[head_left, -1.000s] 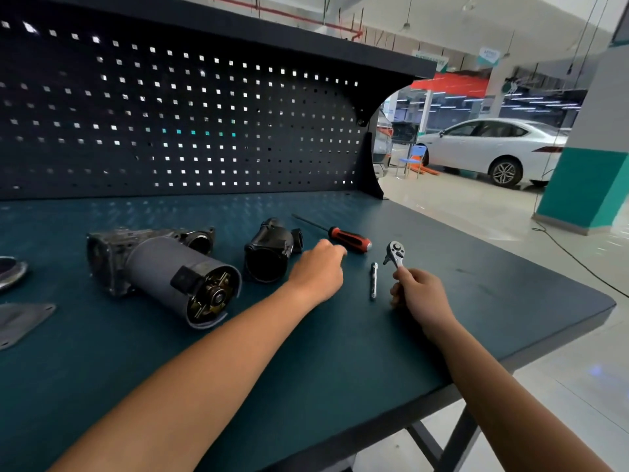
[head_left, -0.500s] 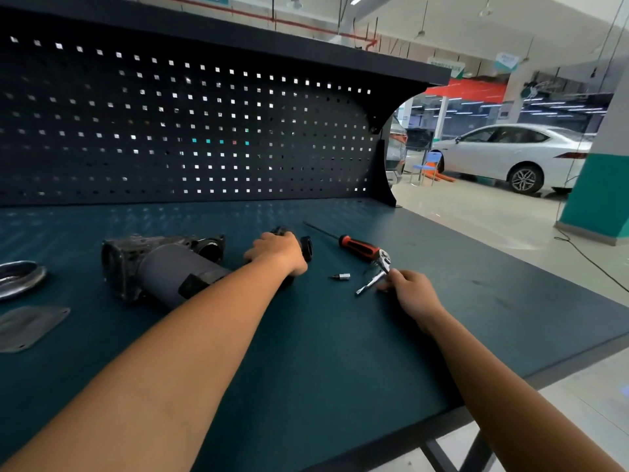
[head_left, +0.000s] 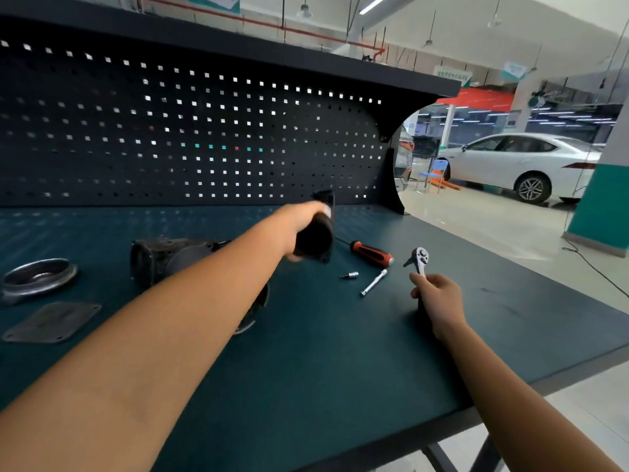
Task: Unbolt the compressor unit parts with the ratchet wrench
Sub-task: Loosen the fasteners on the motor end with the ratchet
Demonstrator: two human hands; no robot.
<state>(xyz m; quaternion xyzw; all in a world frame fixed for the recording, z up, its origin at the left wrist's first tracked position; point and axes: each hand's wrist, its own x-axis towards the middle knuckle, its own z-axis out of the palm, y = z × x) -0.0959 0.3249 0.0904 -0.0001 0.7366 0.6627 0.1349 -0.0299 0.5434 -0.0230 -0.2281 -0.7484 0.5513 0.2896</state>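
Note:
My left hand [head_left: 299, 221] grips a black compressor housing part [head_left: 315, 233] and holds it lifted above the bench, blurred by motion. My right hand [head_left: 437, 298] is closed on the handle of the ratchet wrench [head_left: 421, 258], whose chrome head points up and away. The main compressor body [head_left: 163, 258], grey and cylindrical, lies on the bench behind my left forearm, which hides most of it. A small socket bit [head_left: 350, 275] and a chrome extension bar [head_left: 373, 282] lie between my hands.
A red-and-black screwdriver [head_left: 372, 253] lies behind the bar. A round metal cover [head_left: 37, 277] and a flat grey plate [head_left: 51, 321] sit at the left. The dark teal bench [head_left: 340, 369] has a pegboard back [head_left: 190, 137]; its edge runs along the right and front.
My left hand has picked the black housing part up off the bench and raised it. My right hand has lifted the ratchet wrench upright, leaving the extension bar and bit on the bench.

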